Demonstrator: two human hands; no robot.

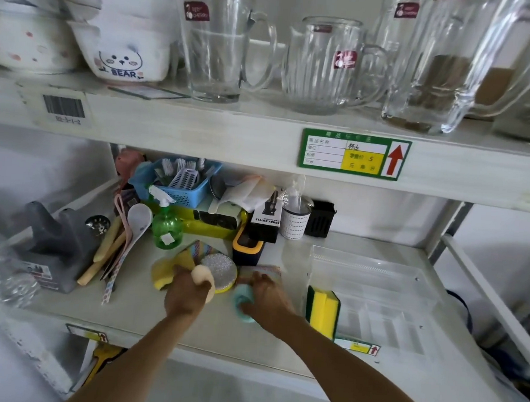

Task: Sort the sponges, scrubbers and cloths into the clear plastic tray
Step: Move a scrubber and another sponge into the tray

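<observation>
On the lower shelf, my left hand (185, 295) grips a cream round sponge (203, 278). My right hand (266, 298) holds a teal sponge (244, 298) against the shelf. Between and behind them lie a silver glitter round scrubber (219, 268), a yellow cloth (164, 270) and a striped cloth (265, 269). A yellow and green sponge (323, 311) stands on edge inside the left end of the clear plastic tray (375, 271), to the right of my hands.
Behind the pile stand a green spray bottle (166, 228), a black and yellow holder (247, 246), a blue basket (183, 182) of brushes and a boxed spray bottle (267, 215). A grey block (56, 246) and spoons (129, 238) sit left. Glass jugs (326, 67) fill the upper shelf.
</observation>
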